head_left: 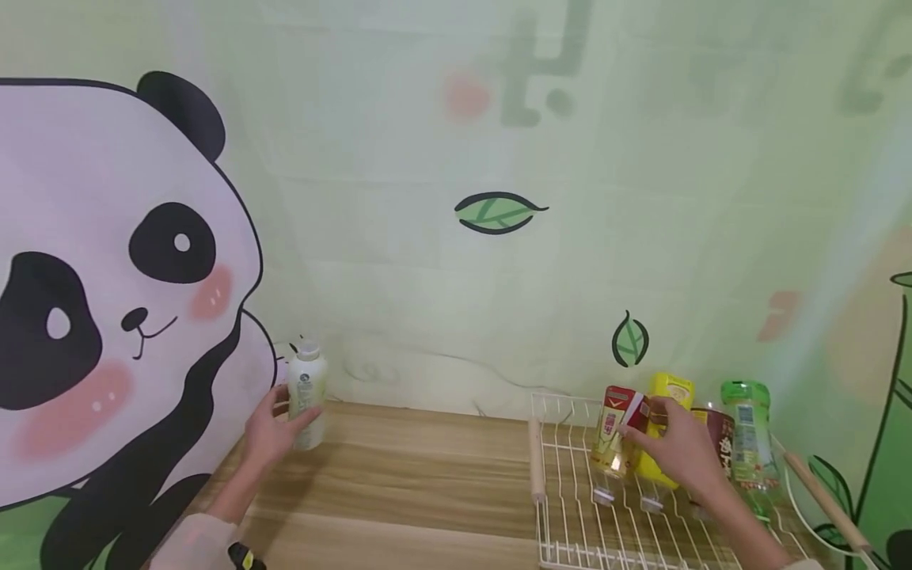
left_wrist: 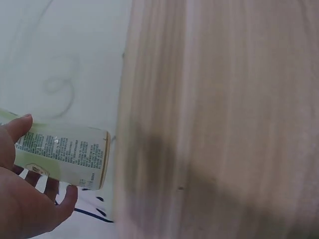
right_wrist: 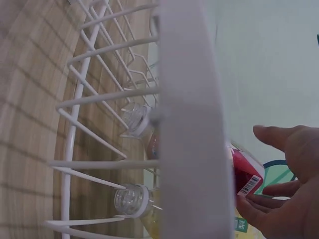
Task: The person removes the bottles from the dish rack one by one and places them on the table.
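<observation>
Where the panda mural (head_left: 107,301) covers the wall on the left, the left hand (head_left: 274,427) curls its fingers and thumb round one white bottle (head_left: 308,393), which stands upright at the back of the wooden table (head_left: 413,475), close to the wall; the left wrist view shows the thumb (left_wrist: 17,127) and fingers wrapped about its printed label. Bare wood lies between it and the white wire rack (head_left: 563,522) further right, which has a wooden handle (head_left: 536,459) on its near-left edge. In the rack lie four bottles, necks down toward the viewer: a red-labelled bottle (head_left: 614,431), a yellow one (head_left: 666,396), a brown-labelled one (head_left: 720,439) and a green-capped one (head_left: 748,435). The right hand (head_left: 677,451) grips the red-labelled bottle at its upper end, partly hiding the yellow and brown ones. A second wooden handle (head_left: 826,503) runs along the rack's right side. Two painted leaves (head_left: 499,212) decorate the wall behind.
</observation>
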`<state>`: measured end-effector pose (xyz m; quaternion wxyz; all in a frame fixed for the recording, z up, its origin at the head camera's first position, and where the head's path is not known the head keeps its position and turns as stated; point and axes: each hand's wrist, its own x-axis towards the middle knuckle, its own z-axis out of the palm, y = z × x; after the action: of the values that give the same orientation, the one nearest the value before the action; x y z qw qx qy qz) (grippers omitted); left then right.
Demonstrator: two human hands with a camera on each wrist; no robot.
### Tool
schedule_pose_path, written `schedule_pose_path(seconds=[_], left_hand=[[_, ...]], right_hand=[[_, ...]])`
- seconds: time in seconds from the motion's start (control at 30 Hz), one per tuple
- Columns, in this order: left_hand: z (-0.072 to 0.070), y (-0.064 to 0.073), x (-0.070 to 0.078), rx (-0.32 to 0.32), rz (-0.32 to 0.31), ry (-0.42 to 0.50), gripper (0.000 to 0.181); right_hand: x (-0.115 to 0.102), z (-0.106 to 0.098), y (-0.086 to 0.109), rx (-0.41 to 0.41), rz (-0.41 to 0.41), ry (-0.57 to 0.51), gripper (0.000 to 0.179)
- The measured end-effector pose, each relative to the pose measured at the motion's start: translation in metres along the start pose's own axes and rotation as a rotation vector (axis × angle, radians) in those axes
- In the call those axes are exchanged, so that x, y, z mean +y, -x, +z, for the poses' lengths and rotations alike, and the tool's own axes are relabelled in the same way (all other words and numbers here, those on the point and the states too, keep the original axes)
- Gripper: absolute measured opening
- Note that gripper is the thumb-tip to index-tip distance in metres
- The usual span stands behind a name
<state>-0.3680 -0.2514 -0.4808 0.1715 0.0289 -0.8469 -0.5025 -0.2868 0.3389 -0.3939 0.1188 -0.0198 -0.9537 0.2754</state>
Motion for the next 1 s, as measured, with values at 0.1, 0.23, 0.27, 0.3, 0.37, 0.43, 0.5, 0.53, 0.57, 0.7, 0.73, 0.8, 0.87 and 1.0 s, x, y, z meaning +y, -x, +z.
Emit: schedule_pose_path(seconds=[0.1, 0.23, 0.27, 0.3, 0.37, 0.43, 0.5, 0.53, 0.57, 0.7, 0.73, 0.8, 0.87, 1.0], left_hand=[[-0.001, 0.002, -0.013, 0.011, -0.028, 0.011, 0.079], [-0.002, 0.004, -0.026, 0.027, -0.064, 0.017, 0.074], [-0.002, 0.004, -0.028, 0.029, -0.07, 0.016, 0.074], [-0.001, 0.004, -0.03, 0.031, -0.074, 0.013, 0.074], [-0.001, 0.003, -0.032, 0.029, -0.082, 0.01, 0.074], [0.0, 0.002, -0.032, 0.029, -0.082, 0.007, 0.073], [0.001, 0.001, -0.033, 0.031, -0.082, 0.002, 0.073], [0.001, 0.001, -0.033, 0.031, -0.084, 0.001, 0.072], [0.002, 0.001, -0.033, 0.033, -0.083, -0.001, 0.072], [0.001, 0.0, -0.035, 0.03, -0.076, -0.004, 0.073], [0.0, 0.0, -0.035, 0.027, -0.072, -0.003, 0.073], [-0.001, 0.0, -0.035, 0.024, -0.069, 0.003, 0.073], [-0.001, 0.0, -0.035, 0.019, -0.069, 0.011, 0.073], [-0.001, 0.0, -0.034, 0.003, -0.081, 0.014, 0.076]], right_hand=[[0.003, 0.004, -0.002, -0.006, 0.007, -0.003, 0.086], [0.005, 0.01, -0.006, -0.019, -0.003, -0.029, 0.085], [0.005, 0.011, -0.006, -0.023, -0.01, -0.035, 0.085], [0.006, 0.013, -0.007, -0.025, -0.016, -0.034, 0.086], [0.007, 0.016, -0.009, -0.032, -0.034, -0.022, 0.087], [0.008, 0.02, -0.01, -0.042, -0.055, -0.024, 0.088], [0.007, 0.024, -0.012, -0.057, -0.063, -0.028, 0.09], [0.007, 0.027, -0.013, -0.065, -0.064, -0.03, 0.091], [0.007, 0.029, -0.013, -0.072, -0.064, -0.031, 0.092], [0.003, 0.036, -0.014, -0.082, -0.067, -0.007, 0.096], [0.002, 0.038, -0.014, -0.08, -0.074, -0.001, 0.097], [-0.001, 0.04, -0.014, -0.081, -0.085, 0.002, 0.099], [-0.002, 0.042, -0.014, -0.089, -0.082, -0.006, 0.103], [-0.001, 0.043, -0.013, -0.113, -0.055, -0.004, 0.112]])
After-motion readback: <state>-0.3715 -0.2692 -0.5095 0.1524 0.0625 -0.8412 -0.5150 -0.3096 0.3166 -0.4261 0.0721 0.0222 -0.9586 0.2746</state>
